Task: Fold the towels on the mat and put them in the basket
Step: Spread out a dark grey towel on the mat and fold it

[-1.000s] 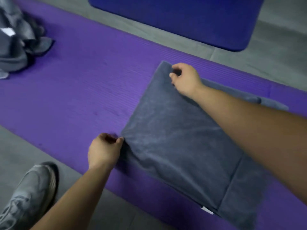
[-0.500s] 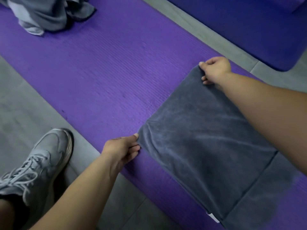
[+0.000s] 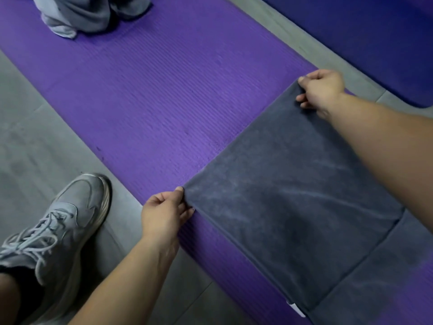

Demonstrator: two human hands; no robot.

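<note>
1. Grey floor [image 3: 28,137] carries two mats: purple mat [image 3: 164,102], blue mat [image 3: 363,31].
2. One dark towel [image 3: 293,207] lies folded on the purple mat.
3. Pinching one corner each: left hand [image 3: 164,214], right hand [image 3: 324,90].
4. One white tag [image 3: 295,309], writing unreadable.

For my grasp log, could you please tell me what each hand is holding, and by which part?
Both hold the dark grey towel: the left hand pinches its near left corner, and the right hand grips its far left corner.

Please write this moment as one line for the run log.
towel: half folded, flat on mat | left hand: pinches near corner | right hand: pinches far corner
</note>
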